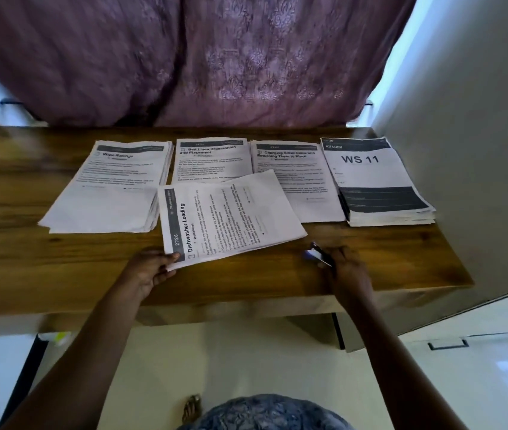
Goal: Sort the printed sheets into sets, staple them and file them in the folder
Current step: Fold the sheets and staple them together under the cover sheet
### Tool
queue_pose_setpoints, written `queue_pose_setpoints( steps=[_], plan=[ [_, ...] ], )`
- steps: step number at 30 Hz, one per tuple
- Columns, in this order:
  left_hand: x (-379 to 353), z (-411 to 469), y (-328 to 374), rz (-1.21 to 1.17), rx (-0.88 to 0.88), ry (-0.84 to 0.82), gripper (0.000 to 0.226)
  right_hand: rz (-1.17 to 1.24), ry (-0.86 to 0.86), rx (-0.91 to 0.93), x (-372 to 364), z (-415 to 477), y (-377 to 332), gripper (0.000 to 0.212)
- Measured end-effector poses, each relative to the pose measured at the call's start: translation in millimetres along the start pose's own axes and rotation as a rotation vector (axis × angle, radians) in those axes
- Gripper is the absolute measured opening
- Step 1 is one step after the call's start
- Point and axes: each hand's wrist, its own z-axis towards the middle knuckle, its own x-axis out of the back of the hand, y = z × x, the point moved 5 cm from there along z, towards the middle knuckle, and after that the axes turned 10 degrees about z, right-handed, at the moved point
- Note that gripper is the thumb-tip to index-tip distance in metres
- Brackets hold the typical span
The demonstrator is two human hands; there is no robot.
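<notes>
Squaring one sorted set for stapling at the near edge of the brown wooden surface.
Pinching the near corner of the white printed "Dishwasher Loading" sheet set with left hand, thumb on top, likely to keep pages aligned and turned sideways for the staple. Gripping a small dark stapler-like tool, blurred, in right hand, fingers curled round it, near the set's right corner but apart from it. Beyond, laid in a row for sorting: white "Wipe Railings" pile, "Bed Linen" pile and "Charging" pile, both partly under the held set, thick "WS 11" stack far right. No folder visible. Purple curtain behind.
</notes>
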Motion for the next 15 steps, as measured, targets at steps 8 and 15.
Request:
queue_pose_setpoints(
  steps=[8, 15],
  plan=[
    [26.7, 9.4, -3.8, -0.070, -0.047, 0.102, 0.012, -0.038, 0.075, 0.415, -56.5, -17.0, -131.1, 0.044],
    [27.4, 15.5, -3.9, -0.040, -0.139, 0.136, 0.007, -0.133, 0.147, 0.565, -85.3, -13.5, -203.1, 0.038]
  ],
)
